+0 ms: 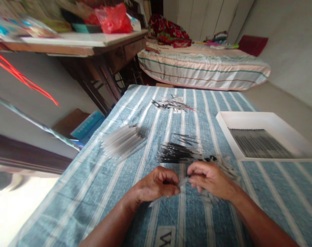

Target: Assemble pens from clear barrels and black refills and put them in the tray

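Note:
My left hand (158, 184) pinches a slim translucent plastic tube (183, 181), which looks like a pen barrel. The tube slants up to the right, where the fingers of my right hand (209, 178) close around its other end. What else those right fingertips may hold is hidden. Just beyond both hands lies a heap of thin black sticks (175, 152) resembling pen refills. Small pale, clear pieces (229, 166) are scattered beside and under my right hand. Further left is a stacked pile of translucent tubes (123, 140).
A white open box (229, 137) at right holds a row of grey-black finished-looking sticks (261, 142). Mixed thin parts (173, 104) lie at the far end of the blue striped cloth (119, 206). A wooden desk (119, 44) stands left, a bed (202, 68) behind.

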